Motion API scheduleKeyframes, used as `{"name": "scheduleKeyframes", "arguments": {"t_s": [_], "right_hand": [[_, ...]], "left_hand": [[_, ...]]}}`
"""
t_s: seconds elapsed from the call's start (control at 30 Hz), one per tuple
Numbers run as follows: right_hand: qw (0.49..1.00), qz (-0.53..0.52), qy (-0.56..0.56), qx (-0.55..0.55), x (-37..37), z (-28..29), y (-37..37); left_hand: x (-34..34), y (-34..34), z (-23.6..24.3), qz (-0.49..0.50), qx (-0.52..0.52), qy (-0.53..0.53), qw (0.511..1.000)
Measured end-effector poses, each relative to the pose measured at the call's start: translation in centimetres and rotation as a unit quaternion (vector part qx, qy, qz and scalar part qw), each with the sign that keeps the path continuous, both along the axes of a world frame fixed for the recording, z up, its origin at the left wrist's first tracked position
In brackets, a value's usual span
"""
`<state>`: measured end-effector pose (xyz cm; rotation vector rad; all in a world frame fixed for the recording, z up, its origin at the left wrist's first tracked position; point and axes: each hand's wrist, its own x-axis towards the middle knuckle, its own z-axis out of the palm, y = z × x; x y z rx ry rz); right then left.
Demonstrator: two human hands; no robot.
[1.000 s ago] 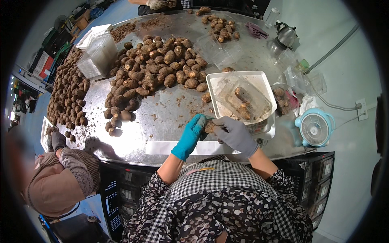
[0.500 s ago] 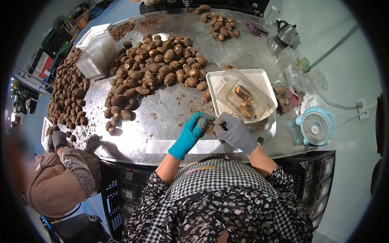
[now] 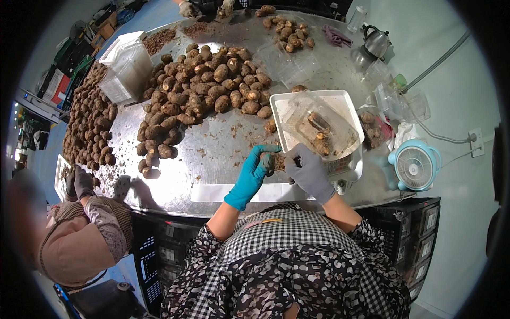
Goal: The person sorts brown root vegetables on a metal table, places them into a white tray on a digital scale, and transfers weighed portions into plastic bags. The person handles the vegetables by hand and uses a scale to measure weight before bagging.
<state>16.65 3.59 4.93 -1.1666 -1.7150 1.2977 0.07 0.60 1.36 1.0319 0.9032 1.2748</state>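
Observation:
My left hand (image 3: 251,179), in a teal glove with a soiled thumb and fingertips, is closed round a brown taro (image 3: 277,161), partly covered by the fingers. Close against its right side is my right hand (image 3: 309,173), in a grey glove, with curled fingers pressed together; whatever they pinch is hidden. Just beyond the hands a white tray (image 3: 344,101) sits on a scale (image 3: 340,166). In the tray lies a clear plastic box (image 3: 345,137) with a few taros (image 3: 320,146) in it. A large heap of taros (image 3: 212,80) spreads ahead and to the left.
Clear containers (image 3: 127,74) stand stacked left of the heap. A kettle (image 3: 376,42), a purple cloth (image 3: 337,36) and a light-blue fan (image 3: 414,167) line the right side. At left a co-worker's gloved hands (image 3: 79,183) work near a white box; another person's gloved hands (image 3: 207,9) show at the far edge.
My hands have shifted slightly, and the taro between them shows more plainly. Another person's gloved hands have come in at the far edge. The left co-worker's hands have moved together.

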Motion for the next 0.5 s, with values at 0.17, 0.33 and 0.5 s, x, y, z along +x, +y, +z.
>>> {"name": "scheduleKeyframes", "arguments": {"t_s": [0.17,0.33,0.5], "right_hand": [[0.990,-0.001,0.070,-0.122,0.0,1.5,-0.1],[0.989,0.007,-0.111,0.102,-0.1,0.9,-0.2],[0.998,0.030,-0.060,0.018,0.0,0.7,0.0]], "left_hand": [[-0.2,0.1,-0.1,-0.025,-0.044,-0.042,0.998],[-0.2,0.1,-0.6,-0.040,-0.036,0.036,0.998],[-0.4,0.0,-0.3,-0.036,0.007,0.065,0.997]]}}
